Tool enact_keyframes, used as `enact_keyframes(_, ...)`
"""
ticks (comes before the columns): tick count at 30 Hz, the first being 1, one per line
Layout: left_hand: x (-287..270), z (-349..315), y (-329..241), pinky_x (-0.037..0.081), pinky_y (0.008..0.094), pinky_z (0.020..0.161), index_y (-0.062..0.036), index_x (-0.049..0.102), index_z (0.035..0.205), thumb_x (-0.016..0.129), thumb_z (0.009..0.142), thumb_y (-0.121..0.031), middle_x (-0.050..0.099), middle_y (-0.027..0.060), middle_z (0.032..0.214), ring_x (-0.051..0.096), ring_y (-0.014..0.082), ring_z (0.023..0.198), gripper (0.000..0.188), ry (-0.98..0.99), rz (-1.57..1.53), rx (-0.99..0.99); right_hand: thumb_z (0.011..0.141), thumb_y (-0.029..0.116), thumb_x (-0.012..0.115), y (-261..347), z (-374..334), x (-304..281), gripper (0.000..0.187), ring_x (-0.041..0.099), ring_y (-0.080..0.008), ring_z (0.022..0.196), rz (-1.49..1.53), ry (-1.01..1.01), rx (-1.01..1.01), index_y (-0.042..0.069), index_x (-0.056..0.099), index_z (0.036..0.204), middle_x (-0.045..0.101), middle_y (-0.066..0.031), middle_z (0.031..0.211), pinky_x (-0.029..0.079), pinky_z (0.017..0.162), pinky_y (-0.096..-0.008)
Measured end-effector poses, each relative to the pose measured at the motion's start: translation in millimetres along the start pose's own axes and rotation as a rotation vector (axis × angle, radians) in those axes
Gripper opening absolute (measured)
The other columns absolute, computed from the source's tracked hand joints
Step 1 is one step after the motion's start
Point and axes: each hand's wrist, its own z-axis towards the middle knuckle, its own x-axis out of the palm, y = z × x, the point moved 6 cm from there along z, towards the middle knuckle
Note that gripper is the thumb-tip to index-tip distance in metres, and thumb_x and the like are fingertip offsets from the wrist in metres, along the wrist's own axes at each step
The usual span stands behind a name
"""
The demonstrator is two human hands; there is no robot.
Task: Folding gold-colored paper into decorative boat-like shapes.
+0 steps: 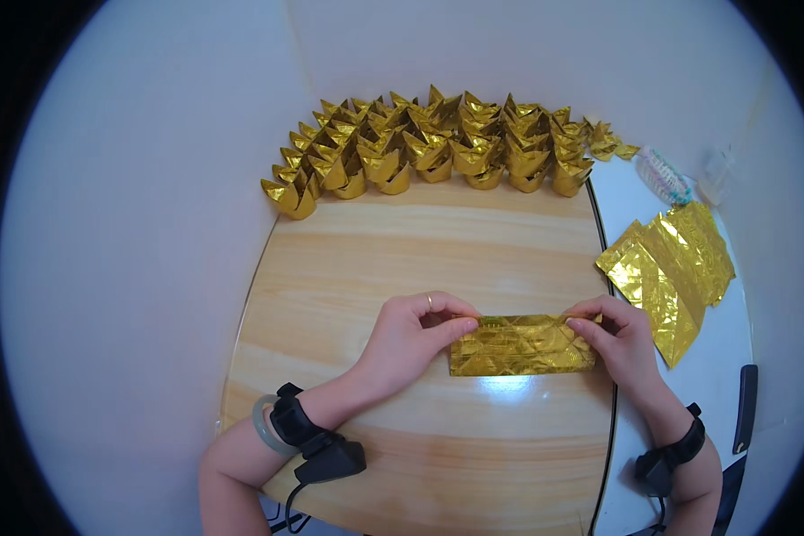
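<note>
A creased strip of shiny gold foil paper spans the space between my two hands, low over the wooden table. My left hand pinches its upper left corner between thumb and fingers. At the upper right corner, my right hand grips the same paper with thumb and forefinger. The paper's long sides run left to right, and fold lines cross its face. To the right of my right hand lie loose flat sheets of gold foil paper, overlapping on a white surface.
Rows of folded gold paper ingots stand along the far edge of the wooden table. Smaller gold pieces and a clear printed plastic packet lie at the far right. A black bar-shaped object sits at the right edge.
</note>
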Motion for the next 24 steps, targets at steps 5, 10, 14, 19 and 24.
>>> enact_keyframes(5,-3.7,0.9,4.5,0.047,0.0205,0.074,0.0002,0.069,0.1,0.067,0.087,-0.004,0.067,0.0016,0.09,0.058,0.0057,0.081,0.014,-0.032,-0.061,-0.027,0.087,0.006,0.068,-8.8,0.3,-2.4,0.011,0.054,-0.003,0.068,0.154,-0.026,0.126,0.001,0.068,0.097,0.064,0.0012,0.078,0.042,0.06,-0.0185)
enact_keyframes(10,-6.3,1.8,6.1,0.047,0.0192,0.071,-0.0005,0.068,0.102,0.068,0.085,-0.001,0.066,0.0011,0.088,0.058,0.0049,0.08,0.016,-0.061,-0.049,-0.041,0.086,0.005,0.069,-6.2,1.2,-3.7,0.015,0.053,-0.0012,0.067,0.284,-0.089,0.083,0.001,0.066,0.1,0.062,0.0028,0.079,0.041,0.059,-0.0167)
enact_keyframes(14,-8.5,0.6,3.5,0.048,0.0184,0.073,-0.0013,0.066,0.102,0.07,0.083,0.002,0.064,0.0012,0.091,0.059,0.0053,0.082,0.019,-0.119,-0.111,-0.012,0.086,0.003,0.069,-8.9,0.7,-6.1,0.017,0.055,-0.0018,0.071,0.261,-0.07,0.073,0.0,0.065,0.102,0.064,0.0017,0.082,0.043,0.062,-0.0166)
enact_keyframes(19,-11.2,0.8,2.2,0.05,0.0194,0.079,-0.0006,0.065,0.102,0.07,0.081,0.005,0.063,0.0018,0.095,0.06,0.0063,0.087,0.022,-0.145,-0.149,0.012,0.085,0.001,0.07,-4.8,1.4,-4.6,0.02,0.058,-0.0025,0.074,0.322,-0.082,0.073,-0.001,0.064,0.104,0.064,0.0007,0.086,0.045,0.064,-0.0167)
enact_keyframes(24,-10.9,0.7,0.7,0.051,0.0208,0.083,-0.0001,0.063,0.105,0.069,0.081,0.006,0.063,0.0033,0.098,0.06,0.0076,0.092,0.026,-0.151,-0.131,0.001,0.084,0.001,0.07,-5.5,0.5,-6.0,0.02,0.058,-0.0025,0.074,0.306,-0.077,0.063,-0.001,0.064,0.104,0.065,0.0005,0.087,0.045,0.064,-0.0169)
